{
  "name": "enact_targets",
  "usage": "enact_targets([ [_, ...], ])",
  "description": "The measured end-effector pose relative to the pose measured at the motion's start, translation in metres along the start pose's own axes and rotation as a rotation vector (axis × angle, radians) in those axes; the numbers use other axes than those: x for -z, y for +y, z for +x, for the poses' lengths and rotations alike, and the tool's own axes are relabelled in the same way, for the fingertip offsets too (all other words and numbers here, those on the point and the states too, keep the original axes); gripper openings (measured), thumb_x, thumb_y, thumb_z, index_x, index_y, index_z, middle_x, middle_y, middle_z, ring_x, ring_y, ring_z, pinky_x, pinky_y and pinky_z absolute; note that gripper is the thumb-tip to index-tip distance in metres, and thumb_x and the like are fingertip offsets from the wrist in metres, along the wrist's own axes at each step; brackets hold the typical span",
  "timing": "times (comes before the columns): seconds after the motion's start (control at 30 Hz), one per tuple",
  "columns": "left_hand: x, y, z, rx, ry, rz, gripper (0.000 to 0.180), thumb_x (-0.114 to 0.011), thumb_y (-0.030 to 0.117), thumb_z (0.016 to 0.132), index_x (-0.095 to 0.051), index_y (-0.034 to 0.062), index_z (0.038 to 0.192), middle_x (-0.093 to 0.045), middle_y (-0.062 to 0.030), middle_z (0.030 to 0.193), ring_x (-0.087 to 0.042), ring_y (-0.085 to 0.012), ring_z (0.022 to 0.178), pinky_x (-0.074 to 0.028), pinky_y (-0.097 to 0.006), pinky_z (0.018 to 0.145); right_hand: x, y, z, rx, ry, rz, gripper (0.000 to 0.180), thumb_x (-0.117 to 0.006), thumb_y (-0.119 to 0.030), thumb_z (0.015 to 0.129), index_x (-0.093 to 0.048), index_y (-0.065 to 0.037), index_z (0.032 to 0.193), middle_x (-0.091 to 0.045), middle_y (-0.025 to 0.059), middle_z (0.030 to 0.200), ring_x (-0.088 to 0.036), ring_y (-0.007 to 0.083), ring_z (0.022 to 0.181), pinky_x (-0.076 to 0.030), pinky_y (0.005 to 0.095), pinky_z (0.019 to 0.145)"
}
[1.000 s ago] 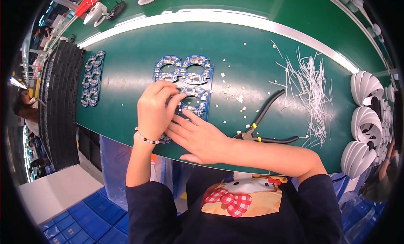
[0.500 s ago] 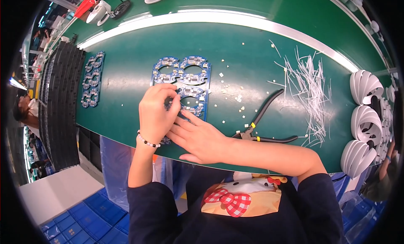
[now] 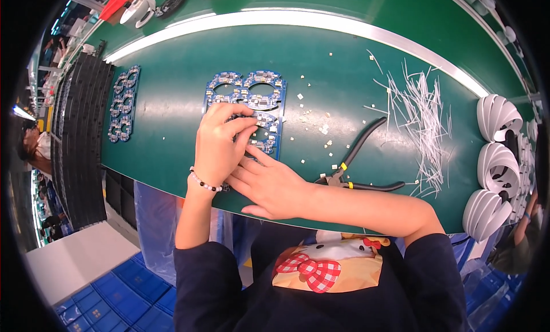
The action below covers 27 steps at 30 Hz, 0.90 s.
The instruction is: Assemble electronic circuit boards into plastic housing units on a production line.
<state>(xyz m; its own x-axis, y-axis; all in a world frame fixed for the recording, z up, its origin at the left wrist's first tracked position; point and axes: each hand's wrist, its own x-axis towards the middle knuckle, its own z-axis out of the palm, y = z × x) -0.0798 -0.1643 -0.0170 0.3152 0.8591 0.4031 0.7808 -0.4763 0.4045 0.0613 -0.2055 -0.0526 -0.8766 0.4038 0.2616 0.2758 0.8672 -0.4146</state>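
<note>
A blue panel of ring-shaped circuit boards (image 3: 247, 93) lies on the green table (image 3: 172, 126). My left hand (image 3: 217, 143), with a bead bracelet at the wrist, rests on the panel's near half, fingers curled and pinching at a board. My right hand (image 3: 269, 183) lies flat against the panel's near edge, fingers spread and pressing it down, partly under the left hand. The near part of the panel is hidden by both hands.
A second blue board panel (image 3: 123, 103) lies to the left. Black-handled cutting pliers (image 3: 355, 166) sit right of my hands, beside a heap of thin white strips (image 3: 421, 117) and small white bits (image 3: 318, 126). White round housings (image 3: 495, 160) stack at the right edge; black trays (image 3: 77, 137) at left.
My left hand's fingers have shifted slightly on the panel; the right hand stays pressed at the panel's near edge.
</note>
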Motion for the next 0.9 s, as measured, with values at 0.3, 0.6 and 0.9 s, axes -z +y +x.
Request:
enact_targets([
  [0.3, -0.006, 0.000, 0.002, -0.011, 0.020, -0.040, 0.010, -0.070, 0.000, 0.066, -0.065, 0.0016, 0.075, -0.062, -0.0045, 0.082, -0.059, -0.0226, 0.077, -0.048, -0.034, 0.068, 0.003, 0.000, -0.001, -0.004, 0.026, -0.002, 0.068, -0.060, -0.044, 0.078, -0.041, -0.001, 0.128, -0.043, 0.0145, 0.130, -0.034, 0.0286, 0.127, -0.014, 0.0480, 0.111],
  [0.6, -0.007, 0.009, 0.004, -0.118, 0.159, -0.168, 0.011, -0.069, -0.001, 0.069, -0.065, 0.0039, 0.078, -0.064, -0.0044, 0.085, -0.063, -0.0218, 0.077, -0.044, -0.045, 0.090, 0.003, 0.001, -0.002, -0.008, 0.001, -0.036, 0.071, -0.060, -0.047, 0.077, -0.043, -0.001, 0.127, -0.044, 0.0136, 0.129, -0.033, 0.0296, 0.128, -0.014, 0.0467, 0.111],
  [0.9, -0.011, 0.007, 0.009, -0.159, -0.095, -0.110, 0.010, -0.069, 0.003, 0.066, -0.068, 0.0033, 0.076, -0.064, -0.0049, 0.090, -0.058, -0.0246, 0.085, -0.048, -0.035, 0.075, 0.000, 0.001, -0.003, -0.001, 0.083, -0.002, 0.057, -0.060, -0.041, 0.079, -0.048, -0.002, 0.119, -0.049, 0.0139, 0.120, -0.043, 0.0282, 0.119, -0.026, 0.0436, 0.104],
])
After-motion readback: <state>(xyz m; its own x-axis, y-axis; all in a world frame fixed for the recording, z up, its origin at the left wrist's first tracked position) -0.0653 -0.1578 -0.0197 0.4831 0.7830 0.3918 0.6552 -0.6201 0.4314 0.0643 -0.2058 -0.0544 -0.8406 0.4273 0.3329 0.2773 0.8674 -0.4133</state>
